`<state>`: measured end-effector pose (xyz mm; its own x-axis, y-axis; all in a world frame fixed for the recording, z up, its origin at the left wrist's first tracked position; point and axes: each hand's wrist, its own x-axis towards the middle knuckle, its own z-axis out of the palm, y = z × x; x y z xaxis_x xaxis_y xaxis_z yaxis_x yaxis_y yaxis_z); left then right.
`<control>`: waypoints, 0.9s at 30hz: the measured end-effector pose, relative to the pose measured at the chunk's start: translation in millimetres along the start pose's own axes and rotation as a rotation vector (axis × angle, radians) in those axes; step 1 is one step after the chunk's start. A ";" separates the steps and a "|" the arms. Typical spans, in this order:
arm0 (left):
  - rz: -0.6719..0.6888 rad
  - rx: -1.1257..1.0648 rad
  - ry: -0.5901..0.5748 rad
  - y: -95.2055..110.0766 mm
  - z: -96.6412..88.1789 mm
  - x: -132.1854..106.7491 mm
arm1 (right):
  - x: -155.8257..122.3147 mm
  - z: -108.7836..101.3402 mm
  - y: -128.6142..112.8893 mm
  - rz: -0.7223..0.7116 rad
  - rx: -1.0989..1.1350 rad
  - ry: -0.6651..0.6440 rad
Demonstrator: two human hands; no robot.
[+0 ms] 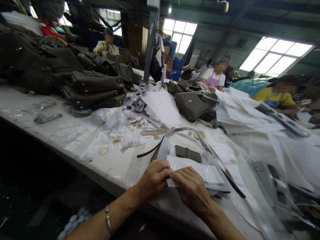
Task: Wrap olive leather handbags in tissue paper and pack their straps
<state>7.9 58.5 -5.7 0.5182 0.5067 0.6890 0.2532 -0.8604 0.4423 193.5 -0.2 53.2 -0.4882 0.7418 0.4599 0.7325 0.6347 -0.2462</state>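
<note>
A dark olive handbag (155, 154) lies in front of me, partly covered by clear film and white wrapping sheets (210, 175). Its wrapped handle (183, 129) arches over the far side. A folded olive leather piece (188, 153) rests on top. My left hand (155, 176) is closed at the bag's near corner, fingers pinched. Right beside it, my right hand (192, 186) is closed too, its fingers bent over a small white paper slip (172, 182). A dark bit shows between the fingertips; what exactly they pinch is mostly hidden.
Stacked olive bags (97, 85) fill the left of the table (110, 166). Paper sheets (162, 105), wrapped rolls (138, 101) and scraps lie beyond my hands. Another bag (193, 105) sits farther back. Loose plastic (295, 150) spreads right. Several people work at the back.
</note>
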 end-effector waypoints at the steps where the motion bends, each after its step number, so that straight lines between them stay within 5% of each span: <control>1: 0.020 0.018 0.024 1.5 0.4 0.8 | 0.5 0.9 0.7 0.034 -0.004 0.005; 6: -0.074 0.107 0.136 14.6 2.0 10.1 | 12.4 -0.5 3.8 0.257 0.088 -0.014; 15: -0.365 0.203 0.142 21.6 13.1 20.4 | 38.4 -2.6 22.8 0.573 0.206 -0.078; 24: -0.468 0.327 0.060 15.4 13.5 30.9 | 45.1 6.5 36.1 0.757 0.274 -0.158; 27: -0.390 0.382 0.082 19.8 10.2 32.7 | 45.4 6.1 34.4 0.782 0.302 -0.144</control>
<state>38.2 57.5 19.7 0.2651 0.7813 0.5650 0.6999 -0.5590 0.4446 193.6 56.6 60.4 0.0356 0.9983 -0.0455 0.7363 -0.0570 -0.6742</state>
